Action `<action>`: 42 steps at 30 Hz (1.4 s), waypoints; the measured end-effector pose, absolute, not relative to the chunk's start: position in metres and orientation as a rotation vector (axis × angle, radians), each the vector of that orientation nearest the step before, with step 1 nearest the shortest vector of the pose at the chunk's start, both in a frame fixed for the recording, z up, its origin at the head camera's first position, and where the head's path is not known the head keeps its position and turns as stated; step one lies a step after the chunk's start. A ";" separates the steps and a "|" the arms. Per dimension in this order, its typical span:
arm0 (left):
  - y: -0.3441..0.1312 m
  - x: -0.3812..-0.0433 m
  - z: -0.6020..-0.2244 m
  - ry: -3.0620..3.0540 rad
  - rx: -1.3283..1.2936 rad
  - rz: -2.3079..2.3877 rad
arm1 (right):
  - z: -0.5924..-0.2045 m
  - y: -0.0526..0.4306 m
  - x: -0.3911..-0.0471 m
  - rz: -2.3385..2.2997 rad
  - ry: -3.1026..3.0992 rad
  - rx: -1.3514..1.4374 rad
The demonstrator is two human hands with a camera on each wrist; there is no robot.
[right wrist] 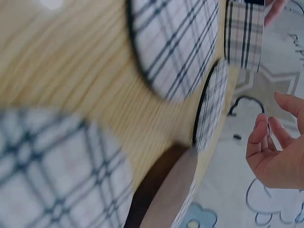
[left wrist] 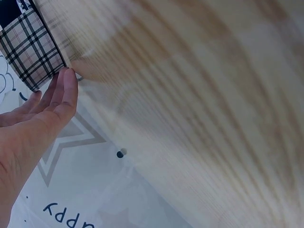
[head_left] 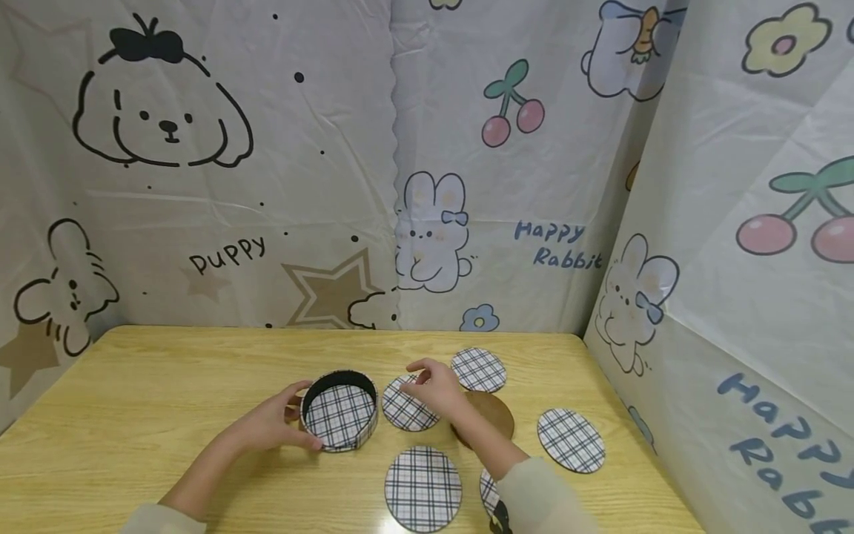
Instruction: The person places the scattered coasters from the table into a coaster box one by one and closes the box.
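Note:
A round plaid coaster holder (head_left: 365, 432) with a black inner wall stands on the table, and a plaid disc shows inside it. My left hand (head_left: 270, 423) holds it from the left, thumb at the near side and fingertips at the far side; in the left wrist view the fingers (left wrist: 68, 88) meet its plaid wall (left wrist: 35, 47). To the right, my right hand (head_left: 435, 387) hovers over a plaid coaster (head_left: 400, 411), its fingers loosely bent with nothing between them. The right wrist view shows that hand (right wrist: 278, 147) raised above the tabletop.
Several more round coasters lie about: plaid ones at the back (head_left: 478, 369), right (head_left: 571, 440) and front (head_left: 423, 489), and one with its brown side up (head_left: 497, 415). Another coaster (head_left: 488, 489) is partly covered by my right sleeve. Printed cloth (head_left: 320, 185) hangs behind the wooden table (head_left: 167, 386).

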State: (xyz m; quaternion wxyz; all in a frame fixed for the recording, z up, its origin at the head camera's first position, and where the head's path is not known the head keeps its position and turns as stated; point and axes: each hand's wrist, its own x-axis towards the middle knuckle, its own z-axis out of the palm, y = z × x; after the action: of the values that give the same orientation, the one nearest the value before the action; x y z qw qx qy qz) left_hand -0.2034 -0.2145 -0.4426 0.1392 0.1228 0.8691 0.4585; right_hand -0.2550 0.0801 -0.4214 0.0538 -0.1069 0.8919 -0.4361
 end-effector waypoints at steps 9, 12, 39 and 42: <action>-0.213 -0.203 -0.442 2.524 0.358 1.304 | -0.423 0.124 -0.259 -1.276 2.787 -0.195; -0.213 -0.203 -0.442 2.526 0.354 1.305 | -0.424 0.137 -0.260 -1.280 2.822 -0.161; -0.213 -0.204 -0.444 2.494 0.353 1.326 | -0.429 0.280 -0.255 -1.314 2.811 0.218; -0.213 -0.204 -0.443 2.501 0.350 1.318 | -0.433 0.291 -0.254 -1.287 2.835 0.233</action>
State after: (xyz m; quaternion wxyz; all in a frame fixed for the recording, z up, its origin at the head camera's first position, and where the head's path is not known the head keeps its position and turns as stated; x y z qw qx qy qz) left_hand -0.2039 -0.2133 -0.4427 0.1460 0.1215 0.8686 0.4577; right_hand -0.2536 0.2913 -0.4327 0.0097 0.0747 0.9080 -0.4121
